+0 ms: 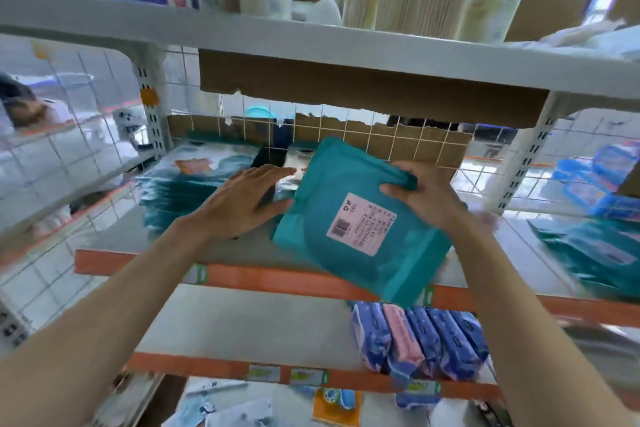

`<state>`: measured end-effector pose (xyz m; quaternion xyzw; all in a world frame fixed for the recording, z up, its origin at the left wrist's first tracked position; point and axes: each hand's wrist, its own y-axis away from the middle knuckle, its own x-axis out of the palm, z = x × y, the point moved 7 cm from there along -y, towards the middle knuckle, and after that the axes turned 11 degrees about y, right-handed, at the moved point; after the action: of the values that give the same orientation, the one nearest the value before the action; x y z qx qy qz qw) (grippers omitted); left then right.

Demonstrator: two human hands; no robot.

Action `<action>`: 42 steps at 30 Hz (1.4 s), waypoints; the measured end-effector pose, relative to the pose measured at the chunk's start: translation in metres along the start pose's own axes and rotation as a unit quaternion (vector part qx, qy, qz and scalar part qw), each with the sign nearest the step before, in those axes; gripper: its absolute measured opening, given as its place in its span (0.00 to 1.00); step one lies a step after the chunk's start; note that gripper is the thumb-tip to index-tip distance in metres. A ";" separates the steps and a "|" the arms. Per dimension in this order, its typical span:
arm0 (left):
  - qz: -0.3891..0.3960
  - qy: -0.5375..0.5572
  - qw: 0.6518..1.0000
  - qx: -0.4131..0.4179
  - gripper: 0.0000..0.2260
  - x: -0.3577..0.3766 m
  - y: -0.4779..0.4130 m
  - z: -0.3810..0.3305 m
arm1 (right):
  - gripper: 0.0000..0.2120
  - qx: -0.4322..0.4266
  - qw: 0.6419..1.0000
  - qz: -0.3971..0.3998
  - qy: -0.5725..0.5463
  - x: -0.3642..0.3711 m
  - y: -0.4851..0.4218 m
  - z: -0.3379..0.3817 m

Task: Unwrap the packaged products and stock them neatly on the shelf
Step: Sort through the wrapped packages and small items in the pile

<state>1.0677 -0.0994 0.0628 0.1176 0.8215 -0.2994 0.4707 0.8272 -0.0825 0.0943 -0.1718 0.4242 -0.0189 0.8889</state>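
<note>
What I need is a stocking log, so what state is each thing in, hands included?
Teal package: wrapped, label up, tilted over the front of the middle shelf.
Right hand: grips the package's upper corner.
Left hand: fingers straight, flat by the package's left edge.
Teal packs: stacked flat on the middle shelf, left.
Blue and pink packs: in a row on the lower shelf.
Cotton swab tubs: upright on the top shelf.

Retail shop aisle: a white metal shelf (249, 322) in tiers, with orange edge strips (277, 279) carrying price labels (263, 373) and a wire mesh back (346, 135). Same-kind goods stand in rows: cotton swab tubs (433, 0) on the top tier, blue and pink wrapped packs (419, 340) on the lower tier, near right.
</note>
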 end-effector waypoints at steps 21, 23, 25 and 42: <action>-0.112 0.566 0.803 -0.148 0.15 -0.023 0.026 0.053 | 0.35 -0.120 0.976 -0.108 0.143 0.049 -0.004 0.077; -0.151 0.576 0.782 -0.184 0.14 -0.025 0.027 0.054 | 0.41 -0.171 0.972 -0.044 0.154 0.070 0.004 0.079; -0.170 0.586 0.765 -0.206 0.13 -0.026 0.027 0.055 | 0.42 -0.193 0.964 -0.018 0.183 0.087 0.010 0.075; -0.255 0.452 0.847 -0.114 0.29 -0.079 0.026 0.034 | 0.03 -0.128 0.966 -0.211 0.083 0.010 0.005 0.079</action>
<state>1.1463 -0.0923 0.1070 -0.0277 0.9729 -0.2270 -0.0352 0.8927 -0.0567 0.1314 -0.3671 0.4497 -0.1655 0.7973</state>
